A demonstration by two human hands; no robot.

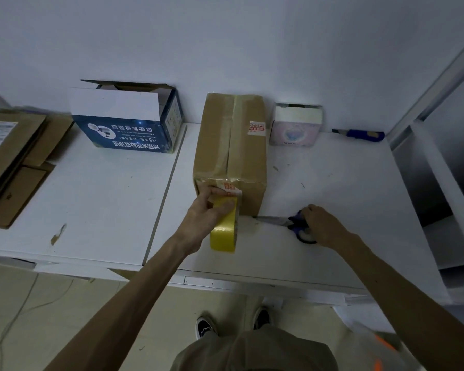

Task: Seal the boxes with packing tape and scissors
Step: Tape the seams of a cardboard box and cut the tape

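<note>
A long brown cardboard box (233,145) lies on the white table (105,199), with tape running down its top seam and over its near end. My left hand (201,220) grips a yellow roll of packing tape (224,231) held upright against the box's near face. My right hand (322,223) holds blue-handled scissors (292,223) flat near the table; their blades point left toward the box's bottom corner beside the roll.
An open blue and white box (126,121) stands at the back left. Flattened brown cartons (11,156) lie at the far left. A small pink and white box (295,127) and a blue utility knife (362,134) sit at the back right.
</note>
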